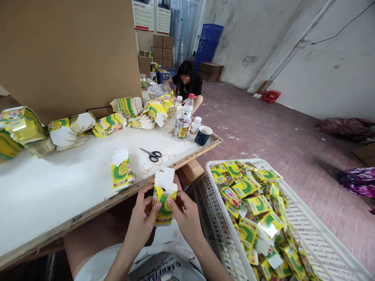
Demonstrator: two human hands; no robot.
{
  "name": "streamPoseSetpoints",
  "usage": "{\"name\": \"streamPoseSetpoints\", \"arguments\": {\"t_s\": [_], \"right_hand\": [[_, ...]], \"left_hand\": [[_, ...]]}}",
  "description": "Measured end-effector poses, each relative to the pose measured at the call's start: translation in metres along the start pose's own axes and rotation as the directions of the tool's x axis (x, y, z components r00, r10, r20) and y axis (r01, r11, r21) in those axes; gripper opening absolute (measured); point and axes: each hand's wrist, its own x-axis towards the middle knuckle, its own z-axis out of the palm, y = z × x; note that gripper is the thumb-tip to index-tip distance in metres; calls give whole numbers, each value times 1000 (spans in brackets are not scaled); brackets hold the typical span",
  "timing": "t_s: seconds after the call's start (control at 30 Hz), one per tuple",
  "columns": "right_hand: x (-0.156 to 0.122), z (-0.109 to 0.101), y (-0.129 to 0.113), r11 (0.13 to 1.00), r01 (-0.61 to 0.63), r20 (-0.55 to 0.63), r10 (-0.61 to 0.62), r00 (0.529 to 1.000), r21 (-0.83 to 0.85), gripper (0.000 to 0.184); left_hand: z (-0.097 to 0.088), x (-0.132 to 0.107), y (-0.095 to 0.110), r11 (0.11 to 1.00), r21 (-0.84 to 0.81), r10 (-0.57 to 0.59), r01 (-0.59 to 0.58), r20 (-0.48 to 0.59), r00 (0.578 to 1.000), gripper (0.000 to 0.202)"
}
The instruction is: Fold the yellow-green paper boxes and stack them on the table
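Yellow and green card makes the small carton (pixel 165 210), which you hold upright in front of your lap, near the table's edge, with its white flap standing up at the top. Your left hand (pixel 145 210) has its thumb and fingers closed on one side of it, and your right hand (pixel 185 212) pinches the other side in the same way; both thumbs lie on the printed face.

White and smooth, the table top (pixel 79 187) has a raw wooden border. Beyond it, a reddish-brown floor (pixel 249 117) reaches a stained pale wall (pixel 240 43), beside which stand tall blue crates (pixel 209 41) and a red stool (pixel 271 96).

On the table, near your left hand, lies a small stack of flat cartons (pixel 120 173). Black-handled scissors (pixel 155 156) rest among thin loops (pixel 146 169), and a dark cup (pixel 202 136) stands by the corner. Behind the long row of bundles (pixel 109 124), a large cardboard sheet (pixel 70 50) blocks your view. To your right, a white basket (pixel 331 230) holds many cartons. At the far end, a person in black (pixel 197 84) bends down.
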Motion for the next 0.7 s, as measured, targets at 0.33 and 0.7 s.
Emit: {"name": "streamPoseSetpoints", "arguments": {"t_s": [0.33,0.7], "right_hand": [[13,-34,-19,995,82,259,-93,961,51,28],[18,-38,-24,972,236,161,-234,959,7,33]], "left_hand": [[-10,-7,12,990,-92,-64,103,355,933,34],[-6,-2,8,1000,-7,-26,28,228,973,41]]}}
